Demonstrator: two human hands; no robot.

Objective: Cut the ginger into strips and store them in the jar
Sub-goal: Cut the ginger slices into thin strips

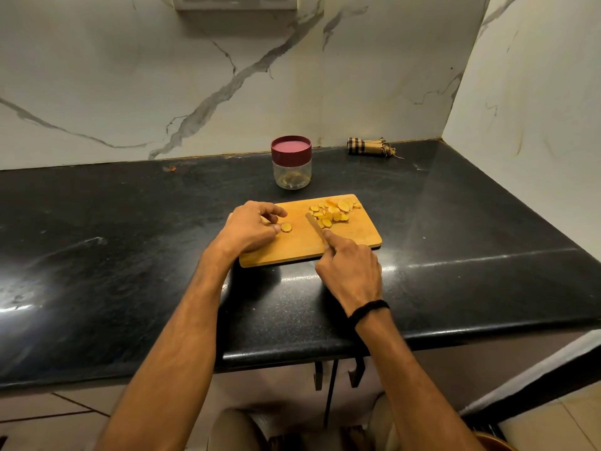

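A wooden cutting board (354,237) lies on the black counter. Several yellow ginger slices (333,211) are piled at its far right. One single slice (286,227) lies near the middle, and my left hand (250,227) rests on the board with its thumb and fingertips touching that slice. My right hand (351,270) grips a knife (315,226), index finger stretched along the blade's back; the blade points toward the pile. Behind the board stands a clear jar (292,172) with a dark red lid on it.
A folded checked cloth (370,146) lies at the back right by the marble wall. The black counter (130,239) stretches left and right of the board, and its front edge runs just below my forearms.
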